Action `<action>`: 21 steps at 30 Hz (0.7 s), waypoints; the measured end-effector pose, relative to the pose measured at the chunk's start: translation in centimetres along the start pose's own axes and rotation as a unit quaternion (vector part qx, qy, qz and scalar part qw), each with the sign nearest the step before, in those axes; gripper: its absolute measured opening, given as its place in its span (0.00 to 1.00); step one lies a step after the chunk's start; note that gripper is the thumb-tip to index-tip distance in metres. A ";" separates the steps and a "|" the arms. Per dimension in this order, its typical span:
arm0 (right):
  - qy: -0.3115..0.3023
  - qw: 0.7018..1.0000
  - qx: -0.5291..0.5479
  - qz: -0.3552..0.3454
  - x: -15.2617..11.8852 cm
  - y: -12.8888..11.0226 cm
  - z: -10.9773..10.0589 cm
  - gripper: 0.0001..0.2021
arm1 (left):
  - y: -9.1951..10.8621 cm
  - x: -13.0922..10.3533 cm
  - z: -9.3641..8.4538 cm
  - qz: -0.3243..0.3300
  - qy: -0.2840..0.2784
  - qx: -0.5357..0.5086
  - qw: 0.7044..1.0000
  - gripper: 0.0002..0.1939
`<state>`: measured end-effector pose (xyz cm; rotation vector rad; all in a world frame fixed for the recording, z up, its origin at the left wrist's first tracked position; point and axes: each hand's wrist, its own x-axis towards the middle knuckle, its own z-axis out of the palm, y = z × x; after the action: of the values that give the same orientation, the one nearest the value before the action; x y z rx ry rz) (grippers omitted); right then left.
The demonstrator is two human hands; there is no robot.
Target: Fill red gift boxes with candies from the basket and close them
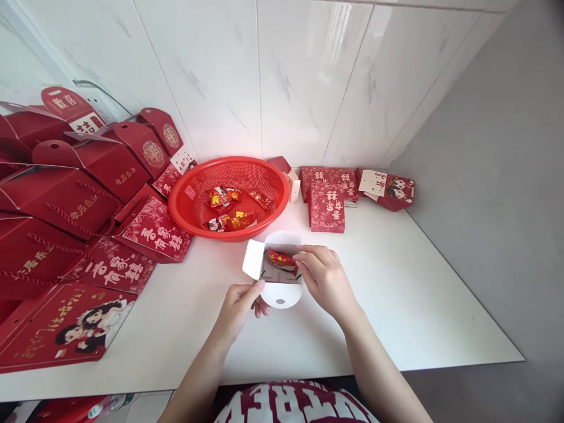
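Observation:
A small open gift box [281, 295], with white inner flaps, stands upright above the table in front of me. My left hand [240, 308] is closed on the box's near left side, thumb against the wall. Inside the box is a red and gold wrapped packet [282, 259], lying at a slant over the grey bottom. My right hand [324, 273] reaches over the box's right side, its fingertips pinched at the packet's right end. The right flap is hidden by that hand. Behind the box, a red plastic basket [185, 220] holds several similar wrapped packets [240, 220].
Red gift boxes [154, 229] with rope handles crowd the left of the white table [396, 317]. More red boxes [328, 205] lie at the back right against the tiled wall [308, 88]. A grey panel [484, 176] bounds the right side.

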<state>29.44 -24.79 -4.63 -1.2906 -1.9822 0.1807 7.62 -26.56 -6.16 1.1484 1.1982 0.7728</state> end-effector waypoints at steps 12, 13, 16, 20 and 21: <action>0.090 0.971 0.189 0.117 -1.7 2.0 -0.9 0.20 | 0.2 0.5 -3.0 0.211 0.063 0.194 0.956 0.20; 0.081 0.969 0.211 0.101 -2.1 2.2 -0.7 0.24 | 0.3 0.5 -3.3 0.237 0.040 0.221 0.945 0.26; 0.033 0.967 0.250 0.032 -3.4 2.5 0.2 0.41 | 0.7 1.0 -3.8 0.271 -0.023 0.302 0.913 0.35; -0.051 0.974 0.222 -0.005 -4.4 2.4 1.7 0.57 | 1.6 2.4 -3.9 0.274 -0.087 0.353 0.890 0.36; -0.063 0.975 0.211 -0.003 -4.3 2.2 2.0 0.56 | 1.9 2.9 -3.8 0.277 -0.097 0.351 0.889 0.35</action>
<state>30.69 -26.81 -9.31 -1.0164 -1.9156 0.6589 4.84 -22.39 -5.13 2.1814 1.0017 0.6182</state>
